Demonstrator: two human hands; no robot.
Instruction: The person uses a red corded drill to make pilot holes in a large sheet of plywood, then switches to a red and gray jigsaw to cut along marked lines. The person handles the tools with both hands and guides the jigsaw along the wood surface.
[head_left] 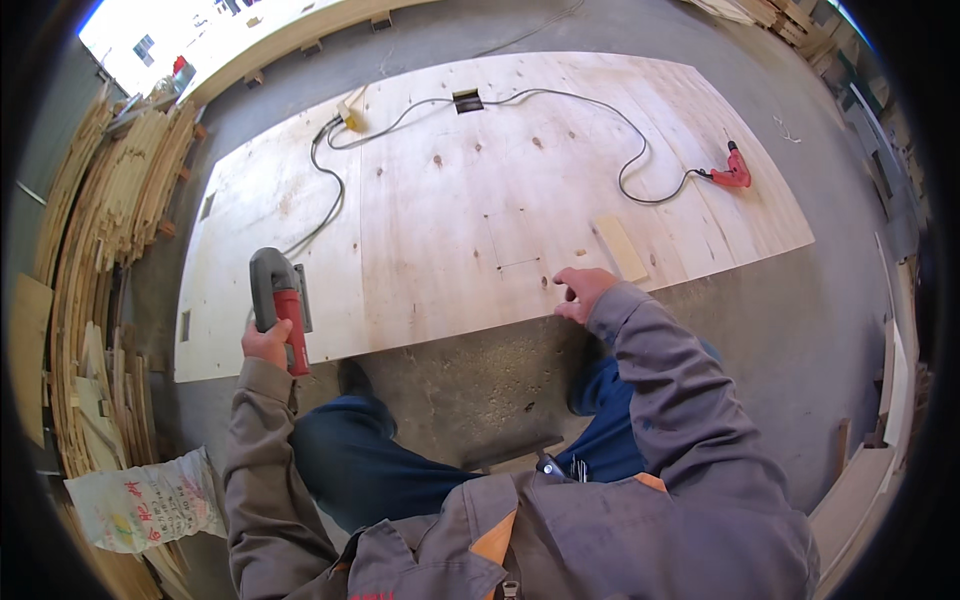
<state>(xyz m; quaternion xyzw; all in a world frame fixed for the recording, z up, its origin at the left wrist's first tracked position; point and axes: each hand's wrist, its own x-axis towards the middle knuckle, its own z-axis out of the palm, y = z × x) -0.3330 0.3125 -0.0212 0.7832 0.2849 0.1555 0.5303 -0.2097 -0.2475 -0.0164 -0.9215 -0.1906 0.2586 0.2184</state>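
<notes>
fingers of the left hand (266, 344) are curled around the near end of a red-and-grey power tool (288, 305), partly hidden by it. the tool is over the left part of a plywood board (430, 250), its red end reaching the near edge. the right hand (587, 292) holds nothing; its thumb and fingers are loosely bent and moderately apart, at the near edge, and whether they touch the wood i cannot tell.

between the hands runs a wide stretch of board face with knots and small dark marks. grey floor (760, 295) shows past the near and right edges.

counted on the board: one wood strip (622, 248) just beyond the right hand, one small wood piece (580, 253) beside it, one red drill (735, 170) near the right edge, one yellow connector (347, 116) toward the far left, and one dark rectangular cutout (467, 101) at the far side.
</notes>
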